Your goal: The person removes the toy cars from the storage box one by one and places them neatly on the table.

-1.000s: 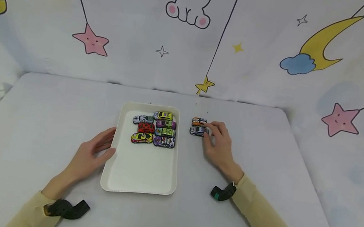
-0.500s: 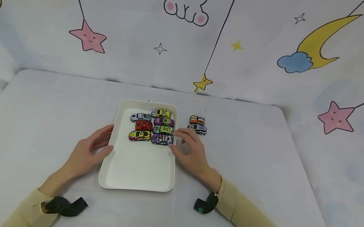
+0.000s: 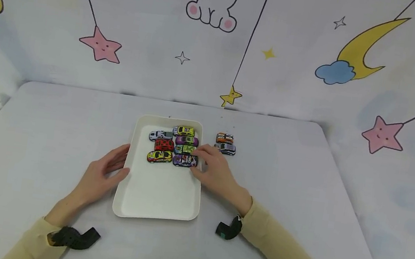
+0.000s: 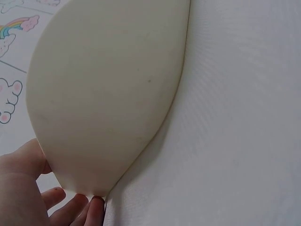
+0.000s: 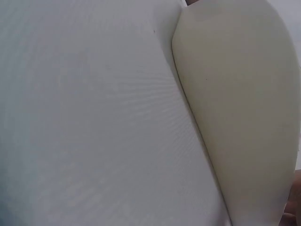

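Toy cars (image 3: 164,145), seven of them, stand in two close columns toward the far end of a white tray (image 3: 156,195) on a white-covered table (image 3: 284,180), with a person in tan sleeves (image 3: 280,246) at work over them bare-handed. The right-hand column runs from a yellow car (image 3: 184,131) at the far end through a magenta car (image 3: 186,140) and a green car (image 3: 184,149) to a violet car (image 3: 182,161) nearest the person. Alongside sit a pale car (image 3: 160,135), a red car (image 3: 164,145) and a yellow-and-red car (image 3: 159,157). Two more, an orange car (image 3: 224,138) and a silver car (image 3: 226,149), lie close together on the table, just right of the tray. The right hand (image 3: 217,173) reaches over the tray's right rim, thumb and forefinger parted, fingertips at the right ends of the green and violet cars; whether it pinches either cannot be told. At the opposite side, the left hand (image 3: 99,176) rests against the tray, its fingers loosely bent and spread well away from the thumb. Black cameras (image 3: 229,228) ride at both wrists. Behind, a pale backdrop (image 3: 149,6) carries a pink star (image 3: 101,46) and a yellow moon (image 3: 366,45).
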Available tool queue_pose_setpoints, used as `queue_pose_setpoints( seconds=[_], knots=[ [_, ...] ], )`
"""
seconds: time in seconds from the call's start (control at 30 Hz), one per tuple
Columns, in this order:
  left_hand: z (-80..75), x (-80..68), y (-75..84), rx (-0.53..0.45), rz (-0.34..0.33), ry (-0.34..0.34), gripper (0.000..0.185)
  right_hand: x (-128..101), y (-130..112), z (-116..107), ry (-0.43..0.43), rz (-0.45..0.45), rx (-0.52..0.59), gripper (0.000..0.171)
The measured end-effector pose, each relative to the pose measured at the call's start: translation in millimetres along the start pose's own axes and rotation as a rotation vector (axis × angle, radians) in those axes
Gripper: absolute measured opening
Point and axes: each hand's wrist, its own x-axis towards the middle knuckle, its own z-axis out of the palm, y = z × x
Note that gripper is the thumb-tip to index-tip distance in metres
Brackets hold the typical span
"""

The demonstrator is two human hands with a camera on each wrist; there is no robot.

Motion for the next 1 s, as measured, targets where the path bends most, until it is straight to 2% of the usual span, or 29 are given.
queue_pose_setpoints(
  seconds=[0.2, 0.33, 0.57, 1.0],
  knots=[
    [-0.9, -2.3, -0.2, -0.012, -0.005, 0.004, 0.062, 3.6, -1.8, 2.8, -0.069, 0.013, -0.052, 0.032],
    [0.6, -1.3, 0.3, -0.009, -0.009, -0.005, 0.062, 2.0, -1.5, 2.7, -0.080, 0.047, -0.031, 0.028],
    [0.5, -1.7, 0.3, 0.025, -0.009, 0.002, 0.062, 1.8, -3.2, 1.8, -0.093, 0.051, 0.001, 0.024],
    [-1.0, -2.2, 2.7, 0.009, -0.018, -0.006, 0.062, 1.3, -5.4, -0.3, -0.141, 0.052, 0.014, 0.030]
  ],
)
